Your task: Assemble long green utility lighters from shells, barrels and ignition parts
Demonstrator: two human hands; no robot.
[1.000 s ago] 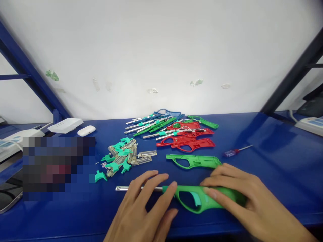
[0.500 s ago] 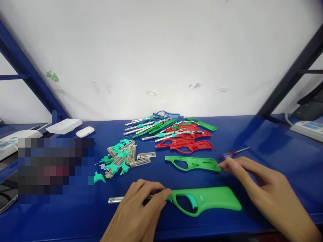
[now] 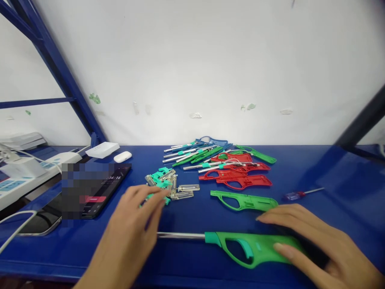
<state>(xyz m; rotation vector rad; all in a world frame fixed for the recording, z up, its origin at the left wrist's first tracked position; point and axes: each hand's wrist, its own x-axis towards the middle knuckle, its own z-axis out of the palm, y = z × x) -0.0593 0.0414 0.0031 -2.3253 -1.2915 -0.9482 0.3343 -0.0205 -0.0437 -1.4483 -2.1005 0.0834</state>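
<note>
A green lighter (image 3: pixel 264 247) with a teal trigger and metal rod lies at the front of the blue table. My right hand (image 3: pixel 331 245) is open at its handle end, thumb over the green shell and fingers spread above. Just behind lies a green half shell (image 3: pixel 249 202), inner side up, near my right fingertips. My left hand (image 3: pixel 132 228) reaches over the front of a pile of teal pieces (image 3: pixel 162 184) and clear fuel tanks (image 3: pixel 189 187). Its fingers are bent and somewhat apart, with nothing visible between them; they partly hide the pile.
Red shells (image 3: pixel 252 180) and several metal-rod assemblies (image 3: pixel 180 154) lie heaped at the back by the wall. A screwdriver (image 3: pixel 296 195) is at the right. On the left are a black phone (image 3: pixel 104 192), a white earbud case (image 3: pixel 122 157), a white box (image 3: pixel 102 149) and power strips (image 3: pixel 12 190).
The view has turned left. My left hand has let go of the lighter's rod and moved left to the pile. My right hand has come from the half shell's end down to the lighter handle.
</note>
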